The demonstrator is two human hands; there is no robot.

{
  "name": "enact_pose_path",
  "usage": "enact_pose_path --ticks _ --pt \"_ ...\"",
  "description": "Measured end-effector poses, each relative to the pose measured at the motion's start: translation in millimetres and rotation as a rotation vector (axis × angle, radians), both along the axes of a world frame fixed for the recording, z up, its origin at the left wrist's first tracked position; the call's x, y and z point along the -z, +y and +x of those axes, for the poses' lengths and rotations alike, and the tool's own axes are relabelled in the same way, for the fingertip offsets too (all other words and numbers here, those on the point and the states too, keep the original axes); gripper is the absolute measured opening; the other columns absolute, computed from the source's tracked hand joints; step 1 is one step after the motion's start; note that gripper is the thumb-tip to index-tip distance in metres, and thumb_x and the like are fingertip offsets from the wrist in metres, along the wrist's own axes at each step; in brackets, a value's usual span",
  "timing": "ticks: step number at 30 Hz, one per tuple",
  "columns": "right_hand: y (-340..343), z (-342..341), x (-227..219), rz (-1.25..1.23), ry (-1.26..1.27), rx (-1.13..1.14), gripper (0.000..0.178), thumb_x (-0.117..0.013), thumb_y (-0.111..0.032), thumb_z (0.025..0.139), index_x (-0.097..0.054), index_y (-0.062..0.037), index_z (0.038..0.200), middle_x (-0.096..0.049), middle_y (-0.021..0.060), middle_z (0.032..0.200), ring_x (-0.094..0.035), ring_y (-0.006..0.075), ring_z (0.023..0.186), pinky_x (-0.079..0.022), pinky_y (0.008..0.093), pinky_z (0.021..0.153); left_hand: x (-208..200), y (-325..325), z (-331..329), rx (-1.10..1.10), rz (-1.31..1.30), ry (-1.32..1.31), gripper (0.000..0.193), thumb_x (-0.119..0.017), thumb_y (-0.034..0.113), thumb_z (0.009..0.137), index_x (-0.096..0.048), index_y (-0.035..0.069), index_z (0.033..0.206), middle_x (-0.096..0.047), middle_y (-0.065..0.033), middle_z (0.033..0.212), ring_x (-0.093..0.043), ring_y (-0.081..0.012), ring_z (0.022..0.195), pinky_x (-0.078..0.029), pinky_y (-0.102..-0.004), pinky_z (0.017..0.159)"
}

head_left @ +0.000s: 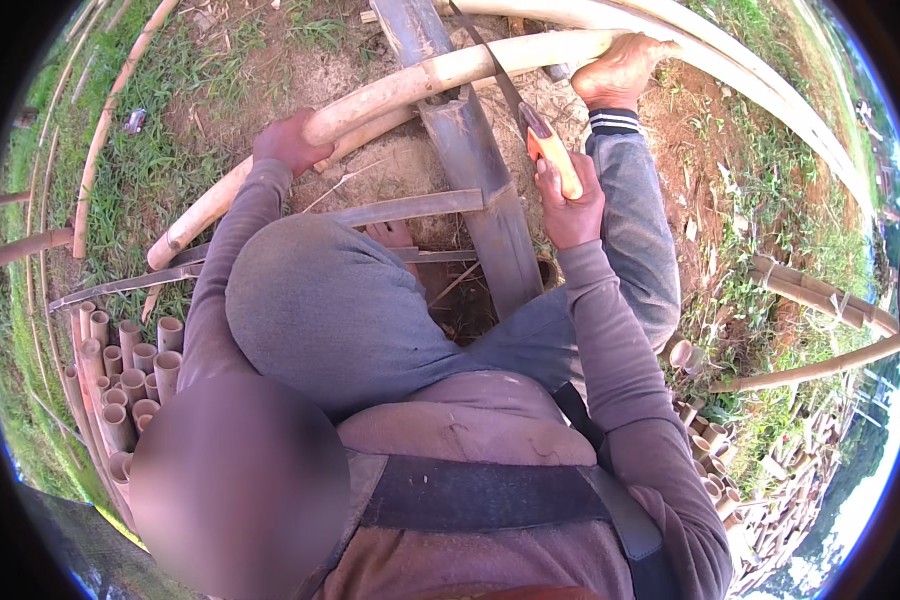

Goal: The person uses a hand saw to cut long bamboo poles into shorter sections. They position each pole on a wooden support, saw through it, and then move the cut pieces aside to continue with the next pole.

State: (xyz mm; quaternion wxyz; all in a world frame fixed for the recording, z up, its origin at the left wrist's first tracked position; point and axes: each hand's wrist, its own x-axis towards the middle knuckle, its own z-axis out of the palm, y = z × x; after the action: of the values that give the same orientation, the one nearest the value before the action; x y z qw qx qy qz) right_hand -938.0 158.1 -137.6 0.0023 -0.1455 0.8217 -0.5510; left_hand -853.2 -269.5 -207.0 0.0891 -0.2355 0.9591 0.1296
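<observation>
Bamboo pole (410, 85) lies across dark metal beam (475, 170), w/ saw (540, 135) blade on it. Right hand (570, 200) clamped on orange handle; left hand (288, 140) grips pole. Foot (620, 70) braces far end. Best: keep strokes long, pole pinned firm, blade square.
</observation>
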Motion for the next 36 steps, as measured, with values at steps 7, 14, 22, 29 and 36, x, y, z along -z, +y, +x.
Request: enact_pose_path --ticks 7,14,22,29,36 --pt "45 53 -15 0.075 -0.008 0.017 0.034 -0.076 -0.016 0.099 -0.064 0.0025 0.124 -0.073 0.0121 0.098 -0.069 0.0139 0.086 -0.055 0.0304 0.078 4 -4 11 -0.015 0.031 0.152 0.076 -0.087 0.054 0.073 -0.060 0.017 0.135 -0.070 -0.0181 0.128 -0.069 -0.0427 0.114 -0.055 -0.0514 0.099" --pt "35 57 -33 0.028 0.077 0.020 0.035 -0.075 -0.013 0.098 -0.063 0.0027 0.127 -0.075 0.0110 0.098 -0.068 0.0097 0.077 -0.056 0.0280 0.072 7 -5 8 0.160 -0.098 0.196 0.072 -0.090 0.044 0.074 -0.059 0.013 0.132 -0.065 -0.0158 0.132 -0.066 -0.0403 0.119 -0.055 -0.0507 0.097" --pt "36 68 -26 0.044 0.132 0.011 0.040 -0.077 -0.008 0.095 -0.061 0.0043 0.129 -0.075 0.0156 0.110 -0.072 0.0144 0.095 -0.058 0.0301 0.084 -3 9 -15 0.208 -0.155 0.058 0.072 -0.085 0.037 0.076 -0.055 0.015 0.138 -0.065 -0.0170 0.133 -0.066 -0.0398 0.122 -0.055 -0.0512 0.101" --pt "32 71 -34 0.084 0.117 0.006 0.041 -0.077 -0.011 0.095 -0.060 0.0032 0.130 -0.075 0.0154 0.108 -0.074 0.0178 0.091 -0.058 0.0309 0.081 -5 58 -77 0.135 -0.043 0.109 0.082 -0.084 0.045 0.078 -0.052 0.014 0.147 -0.066 -0.0171 0.132 -0.066 -0.0392 0.122 -0.054 -0.0499 0.104" --pt "59 82 -7 0.051 0.147 -0.012 0.043 -0.071 -0.020 0.102 -0.057 0.0062 0.132 -0.075 0.0152 0.100 -0.073 0.0154 0.080 -0.058 0.0303 0.073 -16 28 -105 0.279 0.302 -0.007 0.079 -0.084 0.047 0.070 -0.064 0.012 0.138 -0.074 -0.0198 0.123 -0.072 -0.0368 0.113 -0.056 -0.0444 0.101"
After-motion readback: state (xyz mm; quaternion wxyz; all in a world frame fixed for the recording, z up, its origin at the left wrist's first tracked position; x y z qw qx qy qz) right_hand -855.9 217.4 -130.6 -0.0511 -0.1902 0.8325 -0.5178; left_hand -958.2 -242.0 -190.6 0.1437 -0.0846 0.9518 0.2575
